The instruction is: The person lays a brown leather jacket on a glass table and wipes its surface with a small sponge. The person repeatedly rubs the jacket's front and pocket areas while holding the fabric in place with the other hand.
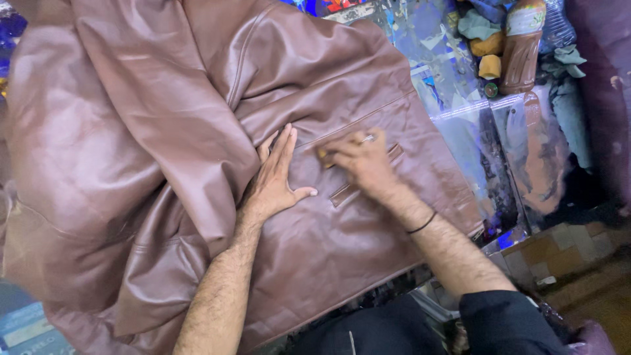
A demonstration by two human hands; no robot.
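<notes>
1. A large brown leather jacket [164, 131] lies spread across a glass-topped tabletop [460, 131], covering nearly all of it from the left edge to just short of the right edge, its hem hanging over the near edge.
2. The left hand [276, 181] rests flat on the jacket near the middle of the tabletop, palm down, fingers straight and together, thumb spread to the side; its grip is released and holds nothing, only pressing the leather.
3. The right hand [361, 161] sits just beside the left one, over a slanted welt pocket [365, 174] in the jacket panel, its fingers curled down and clenched on a small yellow-tan piece [323, 155] that shows at the fingertips and touches the leather; what that piece is cannot be told.
4. A ring [366, 139] shows on one finger of the right hand, and a thin black band [422, 224] circles the right wrist.
5. A thick fold of the jacket bulges up to the left of the left hand, toward the left edge of the tabletop.
6. At the far right corner of the tabletop a brown plastic bottle with a pale label [522, 46] lies beside crumpled cloths [483, 29] and a small yellow sponge piece [490, 66].
</notes>
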